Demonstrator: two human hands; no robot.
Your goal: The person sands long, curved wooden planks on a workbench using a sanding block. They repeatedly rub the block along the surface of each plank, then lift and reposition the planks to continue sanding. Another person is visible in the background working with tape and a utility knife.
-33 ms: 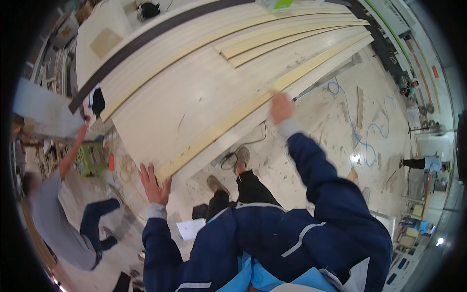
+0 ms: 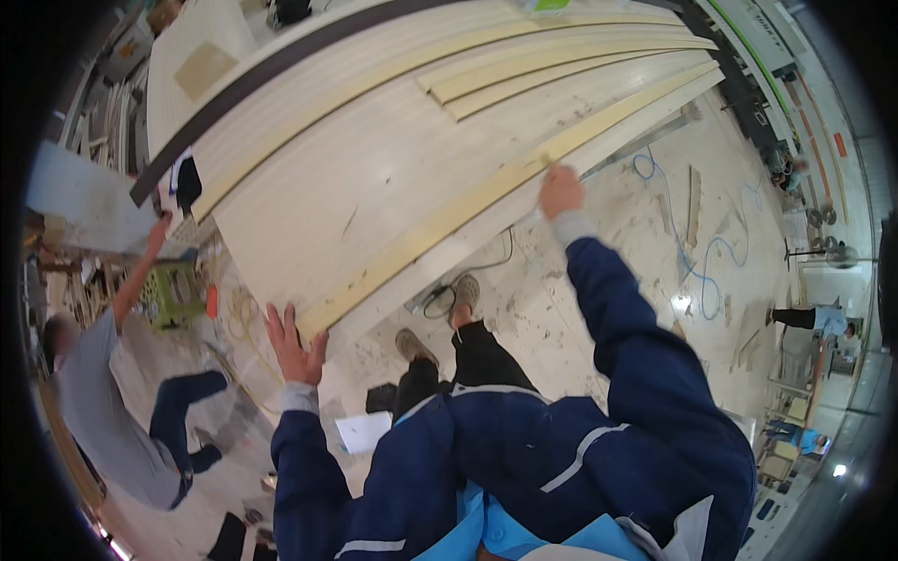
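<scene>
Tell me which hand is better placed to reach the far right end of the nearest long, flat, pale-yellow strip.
Probably the right hand: it is partway along the strip, nearer that end. The left hand is at the strip's opposite, near-left end.

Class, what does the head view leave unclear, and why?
All in the head view:
Anything inside the right hand's grip: small, blurred, covered by fingers.
Underside of the left hand: hidden by its back.
Green-and-white item: cut off by upper edge.
Distant person: too small.
</scene>
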